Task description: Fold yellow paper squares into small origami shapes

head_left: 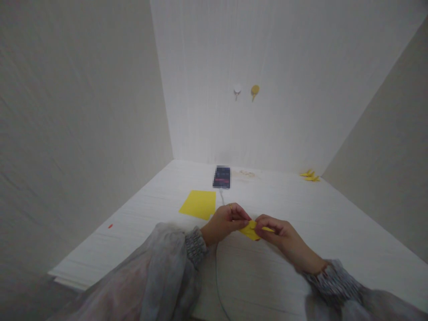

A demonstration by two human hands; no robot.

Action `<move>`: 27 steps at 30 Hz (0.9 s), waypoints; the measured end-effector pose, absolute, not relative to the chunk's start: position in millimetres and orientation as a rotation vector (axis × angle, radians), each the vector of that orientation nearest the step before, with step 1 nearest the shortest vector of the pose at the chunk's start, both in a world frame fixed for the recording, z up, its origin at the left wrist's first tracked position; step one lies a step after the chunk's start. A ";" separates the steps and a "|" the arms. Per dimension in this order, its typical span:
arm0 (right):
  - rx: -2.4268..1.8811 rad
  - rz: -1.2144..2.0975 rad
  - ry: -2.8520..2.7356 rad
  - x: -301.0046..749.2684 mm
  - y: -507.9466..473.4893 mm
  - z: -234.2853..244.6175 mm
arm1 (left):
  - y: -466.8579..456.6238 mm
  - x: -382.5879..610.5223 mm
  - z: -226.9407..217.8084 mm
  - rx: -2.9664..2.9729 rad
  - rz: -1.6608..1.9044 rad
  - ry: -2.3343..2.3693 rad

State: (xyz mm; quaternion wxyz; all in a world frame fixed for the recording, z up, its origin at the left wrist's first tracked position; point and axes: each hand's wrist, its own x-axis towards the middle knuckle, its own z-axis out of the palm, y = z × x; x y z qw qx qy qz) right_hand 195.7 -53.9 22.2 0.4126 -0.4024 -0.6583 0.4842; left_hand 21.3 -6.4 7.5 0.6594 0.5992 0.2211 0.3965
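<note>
Head view, left hand: the left hand (224, 221) comes out of a loose, gauzy grey sleeve (167, 263) with a gathered, ribbed cuff; a thin gold ring sits on one finger. Its fingers (241, 217) are curled in and pinched shut on the left edge of the folded yellow paper (250, 230).

Head view, right hand: the right hand (282, 236) reaches in from the other side, its fingers closed over the right half of the same paper, thumb pressing on top.

Head view, folded yellow paper: a small, matte, creased piece with sharp angular corners, held between both hands just above the counter (334, 223), near the counter's middle and close to the person. How many folds it has I cannot tell.

Head view, counter: pale white surface with a faint straight grain, boxed in by plain off-white walls on three sides.

Head view, flat sheet: a smooth yellow square sheet (198, 204) lies flat on the counter just beyond the left hand, unfolded.

Head view, phone: a dark rectangular phone (221, 177) lies further back, its screen blurred, a thin pale cable (217, 272) running from it toward the person.

Head view, finished pieces: small pointed yellow folded shapes (310, 175) rest in the far right corner, well apart from the hands.

Head view, wall: two small round hooks, one white (237, 90), one yellow (255, 91), are stuck side by side on the back wall.

Head view, speck: a tiny red speck (110, 226) lies on the counter's left edge.
</note>
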 end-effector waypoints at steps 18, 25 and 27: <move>-1.020 0.812 -1.880 198.6 -58.4 21.8 | -12.0 18.5 11.2 1.434 0.806 0.554; -1.069 0.645 -1.938 195.1 -58.3 22.5 | -10.9 18.6 11.3 1.582 0.917 0.629; -1.081 0.649 -1.927 193.7 -58.2 23.0 | -11.6 19.2 11.8 1.615 0.940 0.645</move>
